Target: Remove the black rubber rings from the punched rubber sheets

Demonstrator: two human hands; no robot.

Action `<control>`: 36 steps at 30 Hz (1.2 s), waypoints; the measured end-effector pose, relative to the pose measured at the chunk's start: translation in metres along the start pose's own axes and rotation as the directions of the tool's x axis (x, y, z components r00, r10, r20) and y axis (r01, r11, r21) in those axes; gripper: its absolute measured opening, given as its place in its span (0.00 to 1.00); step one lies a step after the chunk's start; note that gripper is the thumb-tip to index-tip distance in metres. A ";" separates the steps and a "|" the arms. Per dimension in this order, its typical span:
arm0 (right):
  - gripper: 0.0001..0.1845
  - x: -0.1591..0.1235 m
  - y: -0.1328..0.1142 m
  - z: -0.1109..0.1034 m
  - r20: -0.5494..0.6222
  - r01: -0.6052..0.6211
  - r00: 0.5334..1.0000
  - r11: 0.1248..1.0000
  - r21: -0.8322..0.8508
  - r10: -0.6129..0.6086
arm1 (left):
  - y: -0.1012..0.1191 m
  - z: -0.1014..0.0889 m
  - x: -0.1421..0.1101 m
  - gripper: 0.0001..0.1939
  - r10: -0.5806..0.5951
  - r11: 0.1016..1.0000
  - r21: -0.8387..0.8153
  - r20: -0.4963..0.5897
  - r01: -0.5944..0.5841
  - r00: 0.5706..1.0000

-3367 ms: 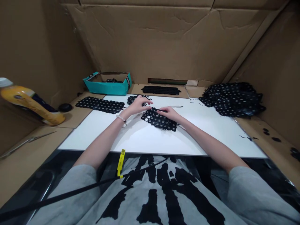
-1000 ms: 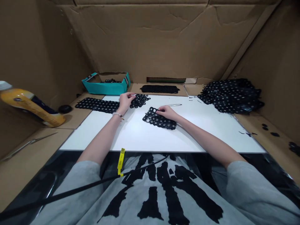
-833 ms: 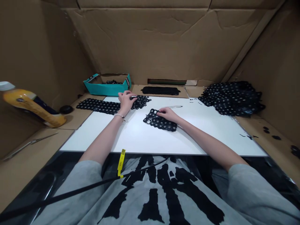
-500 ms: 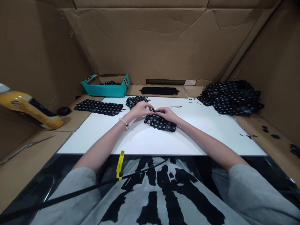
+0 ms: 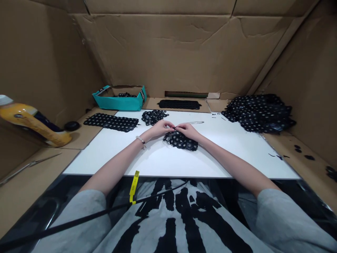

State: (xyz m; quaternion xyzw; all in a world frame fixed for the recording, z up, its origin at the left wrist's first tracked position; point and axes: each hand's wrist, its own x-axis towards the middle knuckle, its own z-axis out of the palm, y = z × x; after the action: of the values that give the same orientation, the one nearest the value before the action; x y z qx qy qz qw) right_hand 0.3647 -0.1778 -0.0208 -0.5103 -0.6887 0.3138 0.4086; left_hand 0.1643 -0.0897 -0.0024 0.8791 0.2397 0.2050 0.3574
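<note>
A small black perforated sheet (image 5: pixel 181 141) lies on the white board (image 5: pixel 168 158) in front of me. My left hand (image 5: pixel 161 127) pinches its upper left edge with fingertips together. My right hand (image 5: pixel 188 130) rests on the sheet's top edge, fingers curled and pinching it right beside the left hand. A little heap of black rings (image 5: pixel 153 116) lies just beyond my left hand. A thin silver tool (image 5: pixel 195 122) lies on the board past my right hand.
A long black perforated strip (image 5: pixel 112 122) lies at the left, another strip (image 5: pixel 179 104) at the back. A teal box (image 5: pixel 119 98) holds black pieces. A big pile of perforated sheets (image 5: pixel 259 112) sits right. A yellow bottle (image 5: pixel 31 119) and tweezers (image 5: pixel 26 165) lie at the left. Cardboard walls surround.
My left hand came back from the heap of rings to the small sheet and now pinches its edge. My right hand stayed on the sheet.
</note>
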 end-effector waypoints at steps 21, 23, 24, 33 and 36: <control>0.27 0.001 -0.002 -0.001 -0.035 -0.091 0.995 0.991 -0.099 0.088 | -0.030 -0.056 0.004 0.09 -0.252 0.968 -0.165 -0.662 0.190 0.706; 0.27 -0.001 -0.002 -0.001 -0.029 -0.084 0.996 0.990 -0.109 0.082 | -0.044 -0.074 -0.003 0.10 -0.239 0.965 -0.138 -0.806 0.221 0.542; 0.27 -0.002 -0.002 -0.001 -0.031 -0.084 0.996 0.991 -0.106 0.081 | -0.050 -0.080 -0.006 0.11 -0.236 0.962 -0.124 -0.827 0.243 0.510; 0.26 -0.001 -0.002 -0.001 -0.008 -0.091 0.996 0.990 -0.111 0.090 | -0.043 -0.057 -0.010 0.11 -0.133 0.852 0.248 -0.749 0.461 0.649; 0.25 -0.002 -0.003 0.001 -0.026 -0.095 0.995 0.993 -0.068 0.093 | -0.027 -0.052 -0.009 0.16 -0.027 0.865 0.348 -0.687 0.361 0.726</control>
State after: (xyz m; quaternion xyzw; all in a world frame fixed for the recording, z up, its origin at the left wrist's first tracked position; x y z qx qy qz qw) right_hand 0.3630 -0.1805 -0.0188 -0.5596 -0.6695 0.3027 0.3834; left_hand 0.1224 -0.0499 0.0103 0.7759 0.4850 0.4002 0.0510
